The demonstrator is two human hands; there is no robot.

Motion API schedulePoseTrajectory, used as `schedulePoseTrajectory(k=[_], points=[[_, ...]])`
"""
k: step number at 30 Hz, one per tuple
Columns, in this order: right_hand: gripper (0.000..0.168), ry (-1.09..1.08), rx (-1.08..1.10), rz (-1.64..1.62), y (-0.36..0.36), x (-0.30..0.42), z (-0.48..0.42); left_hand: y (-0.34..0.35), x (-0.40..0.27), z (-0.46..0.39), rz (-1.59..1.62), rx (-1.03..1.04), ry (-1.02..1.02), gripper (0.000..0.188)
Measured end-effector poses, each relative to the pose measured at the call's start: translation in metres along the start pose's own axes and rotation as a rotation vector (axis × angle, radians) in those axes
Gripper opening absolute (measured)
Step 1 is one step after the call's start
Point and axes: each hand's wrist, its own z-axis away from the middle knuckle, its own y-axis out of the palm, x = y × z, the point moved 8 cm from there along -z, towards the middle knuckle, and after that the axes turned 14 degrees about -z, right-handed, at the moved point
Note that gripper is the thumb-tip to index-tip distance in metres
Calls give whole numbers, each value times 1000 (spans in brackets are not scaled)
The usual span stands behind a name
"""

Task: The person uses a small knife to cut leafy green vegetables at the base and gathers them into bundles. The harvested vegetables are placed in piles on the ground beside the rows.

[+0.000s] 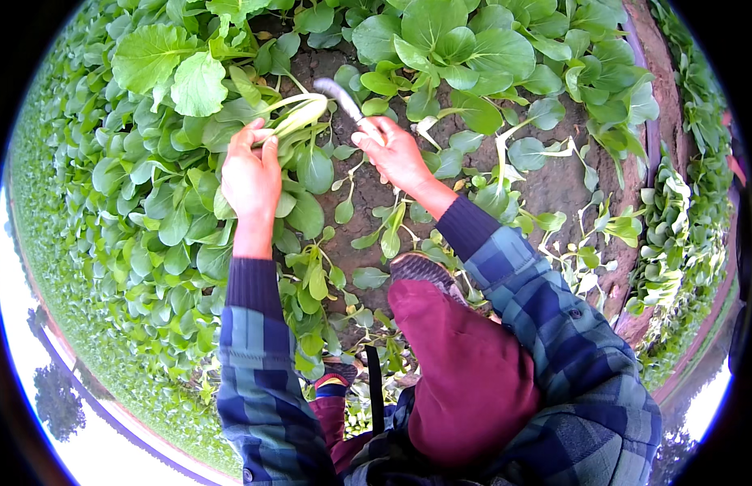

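Observation:
My left hand (252,173) holds a cut leafy green plant, like choy sum (303,116). Its pale stem base points up and to the right, while its leaves spread beneath and beyond my fingers. In my right hand (399,153) is the light handle of a small knife (339,97) with a curved blade. The blade is slightly blurred and lies just right of the stem base, with a small gap between them. Part of the handle is hidden by my fingers.
Dense leafy greens (163,188) grow to the left, with larger plants (448,45) ahead. Loose leaves (391,234) litter the brown soil (351,219). A narrow purplish strip (652,130) runs along the right, past which cut greens (661,243) lie in a row. My shoe (427,270) rests on the soil.

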Motion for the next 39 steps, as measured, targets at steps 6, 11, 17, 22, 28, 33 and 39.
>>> schedulePoseTrajectory(k=[6,11,17,22,28,33,39], points=[[35,21,132,-788,19,43,20,4,-38,72,384,220,194,12],[30,52,127,-720,3,41,28,-68,-94,86,-53,65,258,44],[26,19,227,-658,36,61,23,11,-91,32,-137,471,265,55],[40,77,88,-353,30,30,-4,15,-85,-32,-526,257,449,36],[46,-10,100,318,55,19,-49,29,-17,-58,-869,357,327,37],[45,-15,116,423,68,19,-62,28,10,-49,-766,331,218,38],[45,24,119,462,69,15,-61,27,21,-51,-707,370,108,38]])
